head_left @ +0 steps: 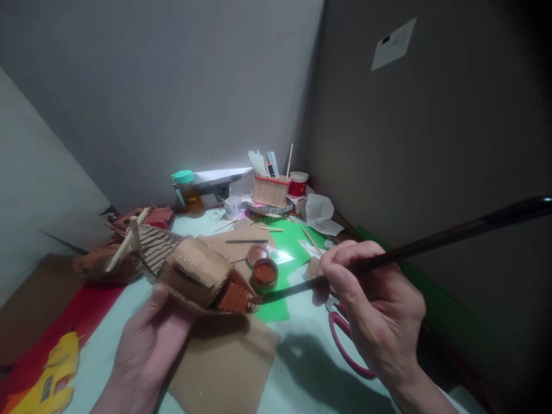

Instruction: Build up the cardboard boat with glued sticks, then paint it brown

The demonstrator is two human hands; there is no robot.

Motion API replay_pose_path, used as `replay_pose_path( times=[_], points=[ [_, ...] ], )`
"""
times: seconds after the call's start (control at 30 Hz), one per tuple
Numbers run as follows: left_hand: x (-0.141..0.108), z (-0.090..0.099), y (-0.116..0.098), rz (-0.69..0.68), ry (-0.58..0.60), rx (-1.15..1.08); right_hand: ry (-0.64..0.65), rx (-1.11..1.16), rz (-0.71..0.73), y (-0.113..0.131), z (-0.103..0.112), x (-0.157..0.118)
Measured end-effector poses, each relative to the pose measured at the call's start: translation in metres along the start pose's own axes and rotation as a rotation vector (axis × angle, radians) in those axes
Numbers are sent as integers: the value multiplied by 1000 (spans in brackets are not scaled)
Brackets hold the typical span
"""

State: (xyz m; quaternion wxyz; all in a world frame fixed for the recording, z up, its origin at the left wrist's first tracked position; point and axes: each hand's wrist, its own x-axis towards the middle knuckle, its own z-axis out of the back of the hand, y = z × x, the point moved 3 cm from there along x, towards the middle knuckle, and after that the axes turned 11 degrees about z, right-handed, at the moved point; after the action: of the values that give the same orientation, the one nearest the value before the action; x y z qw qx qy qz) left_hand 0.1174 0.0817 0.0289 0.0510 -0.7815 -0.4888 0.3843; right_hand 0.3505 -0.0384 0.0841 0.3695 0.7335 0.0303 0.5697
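Observation:
My left hand (146,339) holds a cardboard model boat (194,270) from below, lifted above the table. The model has a corrugated roof, wooden stick masts and a stern part painted red-brown. In my right hand (375,310) is a long dark paintbrush (431,241), its tip touching the painted stern of the model. An open jar of red-brown paint (264,273) sits just behind the brush tip, with its lid (257,254) beside it.
Brown cardboard sheets (224,368), green paper (293,241) and red-handled scissors (345,345) lie on the table. At the back stand a stick box with tools (271,190), a red cup (298,184), a teal-capped bottle (186,190) and crumpled paper (321,213). Walls close in at the rear and right.

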Motion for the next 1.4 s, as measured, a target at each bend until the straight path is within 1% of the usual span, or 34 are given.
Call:
replay_pose_path(
  times=[0.13,0.2,0.33,0.5,0.63,0.77,0.83,0.97,1.1,1.2,1.23,1.3,1.33,1.4],
  points=[
    [1,-7,2,-16,11,24,55,-44,44,-3,-1,-2],
    [2,-6,2,-23,7,32,101,-84,80,-5,-2,-4],
    [3,-1,2,-9,40,35,191,-172,109,-5,-3,-6],
    [3,0,1,-18,65,26,209,-172,110,-5,-5,-6],
    [2,-2,1,-41,67,23,181,-157,71,-6,-5,-6],
    [2,-3,1,-26,68,33,105,-38,26,-3,-3,-5],
    [2,-3,1,-34,45,41,45,3,-1,-3,0,-2],
    [-1,-3,2,-121,-42,117,-70,30,-29,-5,6,2],
    [-4,-6,1,-159,-88,115,-111,122,-57,-8,10,0],
    [-5,-1,-2,-174,-92,60,-135,149,-35,-4,10,1],
    [-4,3,-4,-182,-83,39,-151,157,-23,-1,10,2],
    [1,11,-9,-204,4,10,-195,157,2,6,11,5],
    [4,15,-11,-216,91,5,-212,146,19,10,12,6],
    [10,17,-14,-198,364,41,-211,105,33,17,15,7]
  ],
)
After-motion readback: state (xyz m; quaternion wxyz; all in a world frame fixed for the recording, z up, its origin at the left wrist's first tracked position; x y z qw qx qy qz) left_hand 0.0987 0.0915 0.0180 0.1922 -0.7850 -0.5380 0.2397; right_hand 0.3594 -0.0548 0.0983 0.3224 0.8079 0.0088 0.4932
